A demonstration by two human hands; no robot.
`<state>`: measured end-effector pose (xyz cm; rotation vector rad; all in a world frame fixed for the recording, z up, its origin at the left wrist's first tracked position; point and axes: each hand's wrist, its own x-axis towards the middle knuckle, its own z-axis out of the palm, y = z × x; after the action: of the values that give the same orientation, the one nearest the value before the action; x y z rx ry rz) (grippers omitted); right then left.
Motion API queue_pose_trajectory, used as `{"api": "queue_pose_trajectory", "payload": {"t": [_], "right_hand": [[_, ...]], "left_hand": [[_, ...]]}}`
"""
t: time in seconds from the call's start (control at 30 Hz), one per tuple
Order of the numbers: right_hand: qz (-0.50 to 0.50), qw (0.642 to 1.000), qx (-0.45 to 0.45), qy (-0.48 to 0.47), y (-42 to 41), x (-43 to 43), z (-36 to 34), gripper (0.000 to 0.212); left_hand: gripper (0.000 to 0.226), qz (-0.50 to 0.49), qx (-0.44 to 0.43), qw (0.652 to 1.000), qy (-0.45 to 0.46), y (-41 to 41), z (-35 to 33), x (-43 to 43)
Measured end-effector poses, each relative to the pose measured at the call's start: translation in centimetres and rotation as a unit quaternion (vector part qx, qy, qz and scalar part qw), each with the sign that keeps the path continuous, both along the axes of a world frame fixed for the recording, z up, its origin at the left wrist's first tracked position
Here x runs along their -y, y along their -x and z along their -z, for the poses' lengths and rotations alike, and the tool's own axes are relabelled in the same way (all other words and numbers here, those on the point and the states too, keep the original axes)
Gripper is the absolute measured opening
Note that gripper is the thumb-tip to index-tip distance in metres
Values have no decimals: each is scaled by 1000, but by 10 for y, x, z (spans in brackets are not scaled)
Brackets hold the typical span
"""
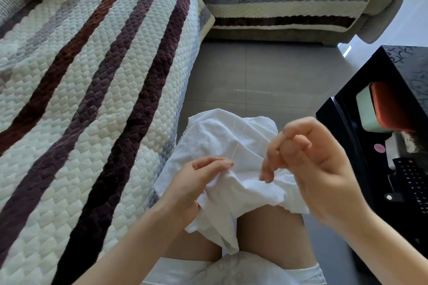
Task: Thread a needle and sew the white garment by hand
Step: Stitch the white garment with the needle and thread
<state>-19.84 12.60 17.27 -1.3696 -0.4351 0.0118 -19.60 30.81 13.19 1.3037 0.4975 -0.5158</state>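
Head view is showing the white garment (220,134), crumpled and creased, draping over the person's knees, a thin thread (233,146) rising from it. Left hand (194,183) is pinching a fold; right hand (310,164), blurred, is curling its fingers above, pinching what I cannot tell.

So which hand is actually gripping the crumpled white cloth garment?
The left hand: it pinches a fold of the crumpled white cloth garment. The right hand is raised beside it, fingers curled.
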Motion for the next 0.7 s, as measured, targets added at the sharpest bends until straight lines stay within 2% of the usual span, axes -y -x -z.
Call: {"api": "queue_pose_trajectory", "payload": {"t": [0.1,0.2,0.3,0.37,0.47,0.57,0.7], "right_hand": [[10,998,-52,-40,-12,20,-11,22],[32,997,-42,-63,-23,39,-23,17],[88,995,-15,-41,-34,53,-34,17],[142,990,-20,-8,-42,57,-35,13],[192,978,-39,67,-55,51,-23,19],[179,974,-36,133,-66,36,-12,26],[125,973,2,195,-79,9,-11,19]], "left_hand": [[6,-11,-27,999,28,-5,-1,0],[25,-26,-56,995,77,-16,-5,-6],[12,-62,-57,988,128,-34,-15,-13],[7,-91,-24,985,142,-47,-25,-17],[7,-55,38,989,133,-63,-51,-21],[11,43,149,985,78,-75,-85,-21],[16,163,284,945,-8,-88,-124,-14]]}}
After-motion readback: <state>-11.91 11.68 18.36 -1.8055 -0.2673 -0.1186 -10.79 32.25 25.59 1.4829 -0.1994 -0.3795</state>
